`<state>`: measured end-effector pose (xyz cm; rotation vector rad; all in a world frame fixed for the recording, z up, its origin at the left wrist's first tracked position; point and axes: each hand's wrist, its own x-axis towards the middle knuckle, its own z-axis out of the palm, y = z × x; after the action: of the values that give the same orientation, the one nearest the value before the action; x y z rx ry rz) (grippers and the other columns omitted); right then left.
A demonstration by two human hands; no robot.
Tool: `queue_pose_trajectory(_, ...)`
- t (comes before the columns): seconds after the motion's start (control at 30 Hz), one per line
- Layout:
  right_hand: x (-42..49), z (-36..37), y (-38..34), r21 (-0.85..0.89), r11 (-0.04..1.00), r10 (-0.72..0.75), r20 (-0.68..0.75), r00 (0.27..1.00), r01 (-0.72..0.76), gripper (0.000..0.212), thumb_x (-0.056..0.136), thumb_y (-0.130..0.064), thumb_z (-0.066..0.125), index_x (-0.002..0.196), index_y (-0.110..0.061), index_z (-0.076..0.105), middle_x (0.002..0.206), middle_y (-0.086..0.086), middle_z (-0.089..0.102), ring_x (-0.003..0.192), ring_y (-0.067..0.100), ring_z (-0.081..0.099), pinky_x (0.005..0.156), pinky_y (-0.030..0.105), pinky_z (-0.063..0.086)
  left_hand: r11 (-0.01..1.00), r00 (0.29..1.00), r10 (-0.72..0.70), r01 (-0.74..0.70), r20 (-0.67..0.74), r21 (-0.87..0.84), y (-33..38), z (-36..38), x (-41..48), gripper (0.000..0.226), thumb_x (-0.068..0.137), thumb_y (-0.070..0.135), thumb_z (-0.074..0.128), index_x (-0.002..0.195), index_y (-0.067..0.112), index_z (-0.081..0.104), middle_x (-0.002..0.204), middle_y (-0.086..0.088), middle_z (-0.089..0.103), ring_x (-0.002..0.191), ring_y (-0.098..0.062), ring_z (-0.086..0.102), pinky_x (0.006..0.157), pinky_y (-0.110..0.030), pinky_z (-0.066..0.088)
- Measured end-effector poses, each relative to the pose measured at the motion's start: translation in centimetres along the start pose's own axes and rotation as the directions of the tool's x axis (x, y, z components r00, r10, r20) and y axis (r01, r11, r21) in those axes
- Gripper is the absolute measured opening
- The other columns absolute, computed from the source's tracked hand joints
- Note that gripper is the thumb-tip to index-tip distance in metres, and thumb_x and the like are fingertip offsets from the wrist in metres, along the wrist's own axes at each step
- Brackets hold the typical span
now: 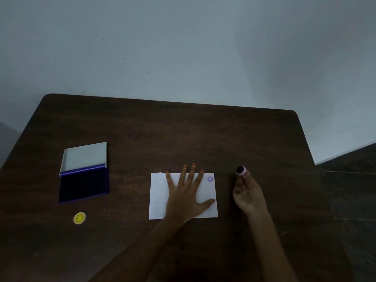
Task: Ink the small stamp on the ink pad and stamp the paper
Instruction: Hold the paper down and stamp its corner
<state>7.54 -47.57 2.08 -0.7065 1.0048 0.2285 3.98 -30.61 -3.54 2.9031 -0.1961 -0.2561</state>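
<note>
A white sheet of paper lies on the dark wooden table. My left hand rests flat on it with fingers spread. A purple round stamp print shows near the paper's upper right corner. My right hand is to the right of the paper and pinches the small pink stamp at its fingertips, the dark inked face turned towards me. The ink pad lies open at the left, dark blue pad in front, pale lid behind.
A small yellow round cap or stamp lies near the table's front left, below the ink pad. The table backs onto a pale wall. Its right edge drops to a dark floor at the right.
</note>
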Motion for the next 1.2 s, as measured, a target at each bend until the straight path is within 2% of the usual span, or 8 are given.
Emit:
queue_pose_trajectory(0.07,0.1,-0.1,-0.3,-0.021,1.0,0.018,-0.013,1.0,-0.018,0.009,0.083,-0.023,0.058,0.087,-0.017,0.062,0.092,0.0,0.065,0.081,0.007,0.056,0.073,0.022,0.039,1.0,1.0,-0.001,0.001,-0.002,-0.005,0.0,0.1,0.1,0.089,0.07,0.082,0.025,0.141,0.027,0.022,0.151,-0.007,0.027,0.136,-0.03,0.026,0.101,-0.061,-0.014)
queue_pose_trajectory(0.23,0.8,-0.7,-0.5,0.032,0.997,0.065,-0.012,0.998,-0.065,0.01,0.081,-0.026,0.06,0.083,-0.018,0.064,0.069,0.0,0.073,0.04,0.001,0.039,0.034,0.012,0.029,1.0,1.0,-0.002,0.001,-0.017,-0.004,0.0,0.3,0.3,0.09,0.069,0.082,0.026,0.141,0.028,0.021,0.151,-0.006,0.025,0.136,-0.03,0.025,0.101,-0.062,-0.011)
queue_pose_trajectory(0.43,1.2,-0.8,-0.3,-0.007,0.998,0.061,0.008,0.998,-0.061,0.009,0.083,-0.024,0.057,0.085,-0.016,0.062,0.063,0.0,0.074,0.051,0.004,0.032,0.047,0.018,0.025,1.0,0.999,0.004,-0.005,-0.049,-0.02,0.0,0.5,0.1,0.089,0.07,0.079,0.031,0.141,0.026,0.022,0.151,-0.007,0.025,0.137,-0.03,0.024,0.101,-0.064,-0.005)
queue_pose_trajectory(0.67,0.8,-0.6,0.0,-0.041,0.997,0.066,0.002,0.998,-0.066,0.009,0.083,-0.024,0.058,0.086,-0.016,0.062,0.09,0.001,0.064,0.053,0.003,0.035,0.048,0.017,0.027,1.0,0.998,0.004,-0.005,-0.066,-0.021,-0.2,0.7,0.0,0.09,0.07,0.08,0.029,0.142,0.028,0.018,0.153,-0.005,0.02,0.139,-0.028,0.018,0.101,-0.062,-0.011)
queue_pose_trajectory(0.83,0.0,-0.5,0.2,-0.037,0.996,0.075,-0.008,0.997,-0.075,0.01,0.082,-0.024,0.059,0.088,-0.016,0.063,0.09,0.001,0.066,0.049,0.003,0.038,0.035,0.011,0.032,0.999,0.997,0.007,-0.01,-0.077,-0.036,-0.3,0.8,-0.1,0.09,0.07,0.08,0.031,0.142,0.027,0.018,0.153,-0.005,0.02,0.139,-0.027,0.017,0.103,-0.064,-0.01)
queue_pose_trajectory(0.93,-0.9,-0.3,0.1,-0.048,0.996,0.07,0.011,0.997,-0.07,0.012,0.082,-0.023,0.059,0.09,-0.015,0.062,0.088,0.001,0.063,0.052,0.003,0.038,0.033,0.012,0.033,0.999,0.996,0.016,-0.02,-0.084,-0.049,-0.3,0.6,-0.1,0.089,0.072,0.079,0.029,0.141,0.024,0.021,0.151,-0.004,0.025,0.138,-0.026,0.022,0.103,-0.064,-0.009)
queue_pose_trajectory(1.1,-3.1,0.1,0.3,-0.078,0.996,0.048,0.05,0.998,-0.044,0.012,0.083,-0.023,0.058,0.09,-0.015,0.062,0.083,-0.001,0.06,0.062,0.005,0.047,0.052,0.021,0.037,0.99,0.994,-0.024,0.008,-0.111,-0.141,-0.1,-0.1,-0.3,0.081,0.077,0.075,0.015,0.137,0.022,0.028,0.146,-0.004,0.037,0.134,-0.023,0.031,0.106,-0.065,-0.003)
queue_pose_trajectory(1.2,-4.1,0.2,0.5,-0.073,0.997,0.033,0.094,0.995,-0.027,0.009,0.083,-0.023,0.058,0.087,-0.016,0.062,0.082,-0.001,0.06,0.06,0.004,0.045,0.04,0.014,0.041,0.975,0.987,-0.047,0.012,-0.151,-0.222,0.0,-0.8,-0.4,0.076,0.08,0.073,0.015,0.13,0.021,0.039,0.137,-0.006,0.049,0.129,-0.026,0.041,0.102,-0.062,0.006)
